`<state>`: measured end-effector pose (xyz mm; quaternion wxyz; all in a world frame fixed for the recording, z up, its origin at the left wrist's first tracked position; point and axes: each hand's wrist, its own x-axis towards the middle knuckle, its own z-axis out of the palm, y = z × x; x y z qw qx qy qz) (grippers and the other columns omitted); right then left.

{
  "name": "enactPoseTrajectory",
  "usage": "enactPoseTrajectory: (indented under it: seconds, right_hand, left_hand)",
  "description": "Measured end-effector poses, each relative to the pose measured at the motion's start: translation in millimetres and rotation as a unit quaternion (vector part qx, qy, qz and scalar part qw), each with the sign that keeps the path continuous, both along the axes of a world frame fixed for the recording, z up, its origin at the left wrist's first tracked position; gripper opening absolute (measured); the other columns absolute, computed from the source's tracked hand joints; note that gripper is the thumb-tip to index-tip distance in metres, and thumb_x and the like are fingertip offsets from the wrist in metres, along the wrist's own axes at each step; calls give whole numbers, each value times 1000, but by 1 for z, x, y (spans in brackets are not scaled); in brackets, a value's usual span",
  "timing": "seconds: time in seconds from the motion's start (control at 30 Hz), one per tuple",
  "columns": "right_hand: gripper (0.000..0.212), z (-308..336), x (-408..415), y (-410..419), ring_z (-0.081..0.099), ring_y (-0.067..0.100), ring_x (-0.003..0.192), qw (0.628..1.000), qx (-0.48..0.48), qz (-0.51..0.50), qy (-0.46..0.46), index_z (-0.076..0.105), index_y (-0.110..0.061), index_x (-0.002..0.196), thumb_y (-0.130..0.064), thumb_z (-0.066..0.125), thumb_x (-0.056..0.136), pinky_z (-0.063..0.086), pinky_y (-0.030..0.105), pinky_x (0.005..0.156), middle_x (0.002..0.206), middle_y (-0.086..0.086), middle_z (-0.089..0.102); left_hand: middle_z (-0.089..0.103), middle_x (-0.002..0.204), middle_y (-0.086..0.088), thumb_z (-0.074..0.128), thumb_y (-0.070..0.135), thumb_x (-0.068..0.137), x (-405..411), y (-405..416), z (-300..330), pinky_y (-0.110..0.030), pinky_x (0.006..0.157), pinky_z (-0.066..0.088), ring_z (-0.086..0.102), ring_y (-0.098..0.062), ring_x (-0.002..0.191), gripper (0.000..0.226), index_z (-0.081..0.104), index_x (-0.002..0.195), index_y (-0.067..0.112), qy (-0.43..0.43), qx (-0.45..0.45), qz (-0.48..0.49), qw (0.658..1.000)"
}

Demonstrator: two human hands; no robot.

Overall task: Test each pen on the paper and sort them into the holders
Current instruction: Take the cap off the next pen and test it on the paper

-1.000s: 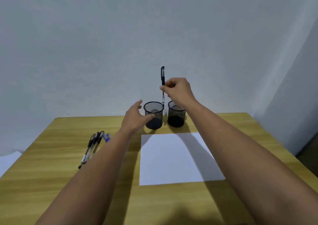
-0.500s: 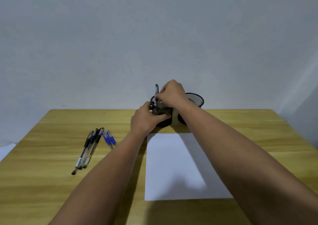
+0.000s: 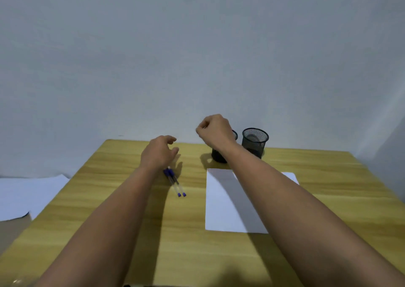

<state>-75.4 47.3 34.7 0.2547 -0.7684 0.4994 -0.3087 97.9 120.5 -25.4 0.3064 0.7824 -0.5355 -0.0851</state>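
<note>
Head view: two clear-barrelled pens w/ blue caps (image 3: 174, 182) lie side by side on the yellow wooden worktop (image 3: 109, 199), long axes running away from the person & slightly left. Left hand (image 3: 159, 153) hovers right over their far ends, fingers relaxed & apart, holding nothing. It's the nearer grip for the next pickup, I'd judge. Right hand (image 3: 215, 131) is curled above the nearer black mesh holder (image 3: 219, 155); no pen visible in it. Second black mesh holder (image 3: 254, 142) stands just right. White paper sheet (image 3: 225, 210) lies right of the pens.
</note>
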Motion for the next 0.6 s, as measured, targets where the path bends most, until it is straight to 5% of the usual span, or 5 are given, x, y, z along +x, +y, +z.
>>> enactPoseTrajectory:
  seconds: [0.23, 0.37, 0.5, 0.6]
  right_hand:
    - [9, -59, 56, 43, 79, 33, 86, 985, 128, 90, 74, 79, -10, 81, -11, 72, 87, 67, 47, 82, 89, 11, 81]
    - [17, -80, 84, 54, 76, 36, 90, 979, 147, 104, 99, 77, -2, 87, -19, 75, 90, 62, 43, 76, 90, 16, 79]
    - [22, -87, 102, 63, 71, 35, 80, 978, 139, 87, 127, 59, -15, 73, -27, 75, 84, 50, 32, 57, 79, 10, 71]
    - [9, -87, 110, 66, 79, 33, 73, 971, 166, 93, 146, 70, -9, 75, -17, 66, 78, 68, 42, 66, 73, 12, 78]
  left_hand:
    - [63, 133, 2, 64, 30, 93, 60, 35, -28, -42, 95, 52, 60, -23, 121, 31, 69, 124, 30, -71, 49, -10, 996]
    - [65, 126, 0, 64, 27, 93, 76, 40, -50, -42, 89, 54, 63, -24, 113, 25, 75, 116, 29, -90, 56, -40, 994]
    - [65, 124, -3, 66, 26, 94, 88, 38, -64, -39, 91, 52, 62, -25, 113, 26, 76, 117, 24, -83, 33, -51, 995]
    - [66, 123, -2, 65, 29, 94, 92, 37, -67, -39, 88, 52, 62, -24, 111, 25, 76, 116, 25, -79, 21, -57, 995]
